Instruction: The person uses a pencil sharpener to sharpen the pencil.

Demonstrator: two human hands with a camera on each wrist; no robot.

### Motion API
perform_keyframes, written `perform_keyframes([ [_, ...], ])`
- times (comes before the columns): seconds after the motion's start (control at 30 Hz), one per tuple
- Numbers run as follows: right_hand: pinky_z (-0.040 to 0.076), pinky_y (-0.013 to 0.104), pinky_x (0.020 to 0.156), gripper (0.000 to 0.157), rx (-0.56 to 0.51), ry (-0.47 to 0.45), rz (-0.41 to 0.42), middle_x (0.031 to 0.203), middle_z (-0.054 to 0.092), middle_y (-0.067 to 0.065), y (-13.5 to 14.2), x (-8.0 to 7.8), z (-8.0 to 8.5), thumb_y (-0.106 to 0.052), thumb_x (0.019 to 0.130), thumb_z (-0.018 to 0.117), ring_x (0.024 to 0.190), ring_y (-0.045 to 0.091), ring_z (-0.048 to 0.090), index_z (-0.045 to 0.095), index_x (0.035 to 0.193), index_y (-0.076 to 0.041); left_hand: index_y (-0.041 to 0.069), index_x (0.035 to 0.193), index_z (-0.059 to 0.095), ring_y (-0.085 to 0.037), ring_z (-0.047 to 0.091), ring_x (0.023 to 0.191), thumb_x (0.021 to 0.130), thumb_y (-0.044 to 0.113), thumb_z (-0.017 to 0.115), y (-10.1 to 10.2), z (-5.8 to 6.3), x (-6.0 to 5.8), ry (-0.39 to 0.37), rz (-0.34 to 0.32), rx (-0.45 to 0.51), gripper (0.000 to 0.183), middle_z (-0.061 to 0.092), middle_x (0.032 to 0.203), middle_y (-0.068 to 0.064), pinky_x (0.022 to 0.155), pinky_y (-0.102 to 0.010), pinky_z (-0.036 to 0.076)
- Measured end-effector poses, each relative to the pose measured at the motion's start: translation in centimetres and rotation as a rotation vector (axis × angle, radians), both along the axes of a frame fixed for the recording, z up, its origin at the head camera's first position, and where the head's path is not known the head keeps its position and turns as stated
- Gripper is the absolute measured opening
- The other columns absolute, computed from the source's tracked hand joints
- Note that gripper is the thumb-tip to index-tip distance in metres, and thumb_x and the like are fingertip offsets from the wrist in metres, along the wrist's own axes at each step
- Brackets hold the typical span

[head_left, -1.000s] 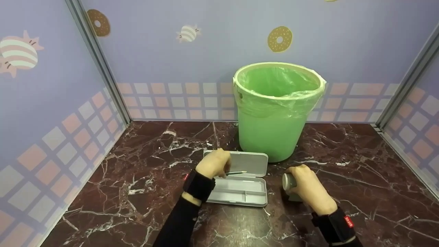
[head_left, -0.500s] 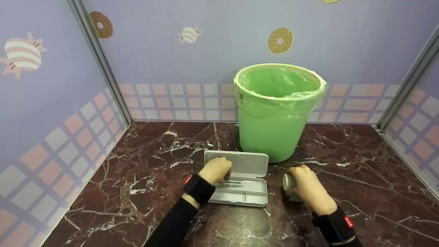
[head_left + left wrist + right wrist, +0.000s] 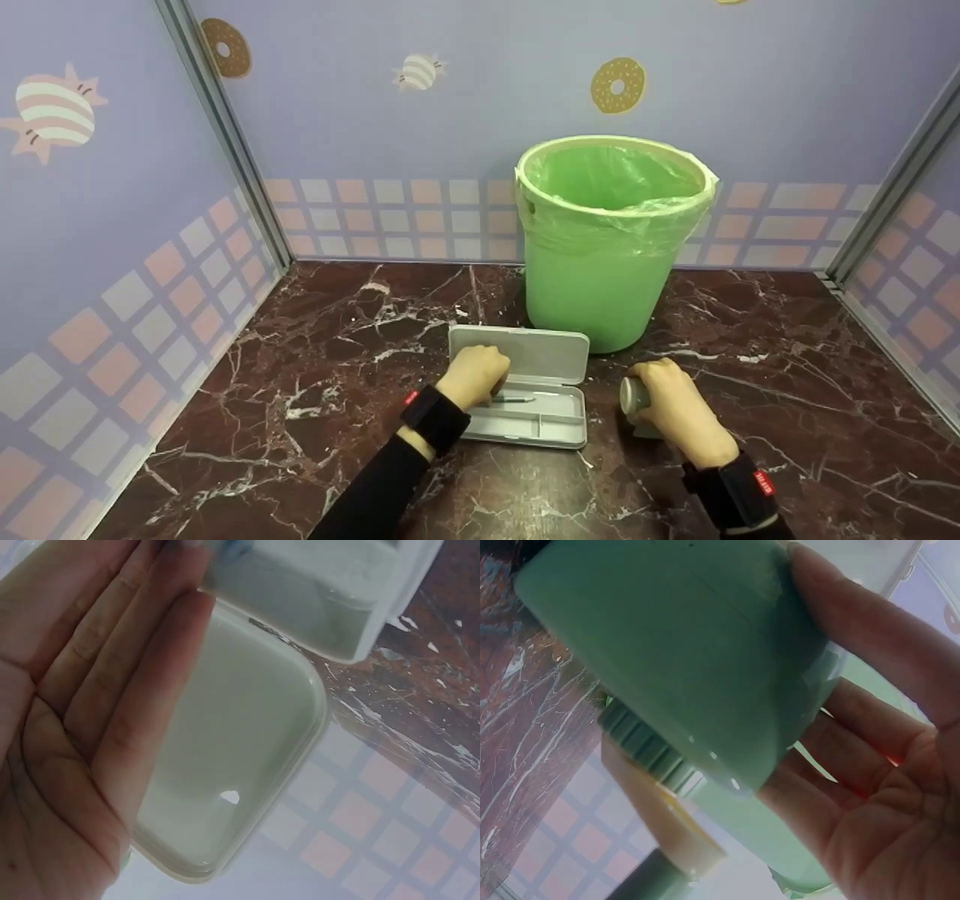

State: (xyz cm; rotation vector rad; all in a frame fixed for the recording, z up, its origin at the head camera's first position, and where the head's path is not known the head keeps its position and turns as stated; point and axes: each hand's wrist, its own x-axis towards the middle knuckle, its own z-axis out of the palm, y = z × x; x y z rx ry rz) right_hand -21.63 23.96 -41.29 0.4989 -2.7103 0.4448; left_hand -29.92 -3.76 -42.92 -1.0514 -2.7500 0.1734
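Note:
A pale grey pencil case (image 3: 562, 406) lies unfolded in front of me, its lid (image 3: 547, 358) tilted back. With my left hand (image 3: 472, 377) I hold one end of a thin dark pencil (image 3: 516, 400) low in the case's rear compartment; the thumb is hidden in the head view. The left wrist view shows that hand's fingers (image 3: 142, 690) over the case, their tips blurred. My right hand (image 3: 679, 412) grips a green hand-crank pencil sharpener (image 3: 682, 645) to the right of the case. Its cream crank arm (image 3: 656, 810) shows in the right wrist view.
A green bin (image 3: 596, 292) with a clear liner stands behind the case, close to its lid. The dark red marbled tabletop (image 3: 337, 465) is bounded by patterned walls (image 3: 360, 112) at the back and both sides.
My left hand has lowered the pencil from in front of the lid into the rear compartment. The right hand stays on the sharpener in the same place.

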Motion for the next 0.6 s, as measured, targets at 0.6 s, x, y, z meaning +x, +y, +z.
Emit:
perform_keyframes([
  [0.6, 0.051, 0.050, 0.093, 0.053, -0.066, 0.025, 0.033, 0.103, 0.068, 0.019, -1.1, 0.1, 0.3, -0.005, 0.060, 0.090, 0.101, 0.037, 0.061, 0.067, 0.106, 0.005, 0.006, 0.073, 0.066, -0.029, 0.068, 0.069, 0.063, 0.056, 0.086, -3.5, 2.6, 2.4, -0.047, 0.304, 0.190, 0.054, 0.070, 0.076, -0.011, 0.062, -0.042, 0.057],
])
